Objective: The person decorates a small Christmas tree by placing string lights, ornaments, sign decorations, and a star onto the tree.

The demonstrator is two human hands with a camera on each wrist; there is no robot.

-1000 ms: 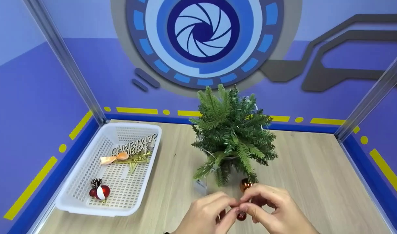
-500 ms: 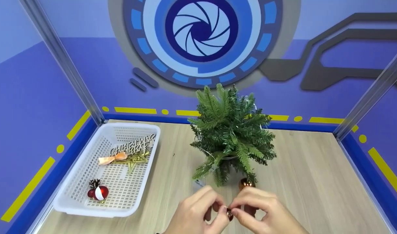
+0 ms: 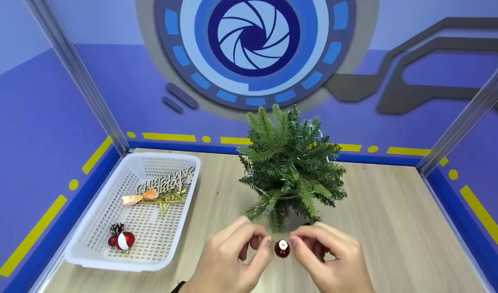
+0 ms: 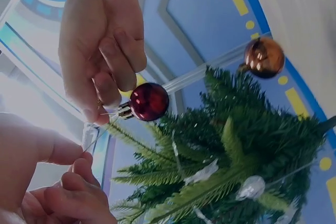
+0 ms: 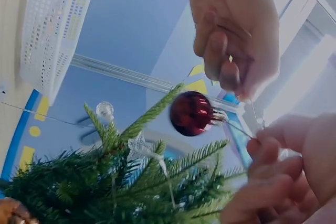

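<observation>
A small dark red bauble (image 3: 282, 249) with a metal cap hangs between my two hands in front of the little Christmas tree (image 3: 291, 162). Its thin loop of string is stretched toward both sides. My left hand (image 3: 232, 254) pinches one side of the string between thumb and forefinger, seen close in the left wrist view. The other side is pinched by my right hand (image 3: 332, 256), thumb against forefinger. In the right wrist view the bauble (image 5: 190, 114) dangles below the taut string, beside the tree's branch tips. An orange-gold bauble (image 4: 264, 57) lies past the right hand, mostly hidden in the head view.
On the left stands a white perforated basket (image 3: 71, 252) holding a silver lettering sign (image 3: 165, 183), an orange bow (image 3: 139, 197), gold star pieces (image 3: 167, 201) and a red-and-white bauble cluster (image 3: 122, 240) with a pinecone. Fairy lights (image 4: 252, 187) wind through the tree. Printed panels enclose the table.
Both hands have moved a little up and left, closer to the tree, and have drawn apart. The red bauble, earlier mostly covered by fingers, now shows between them with its cap facing up.
</observation>
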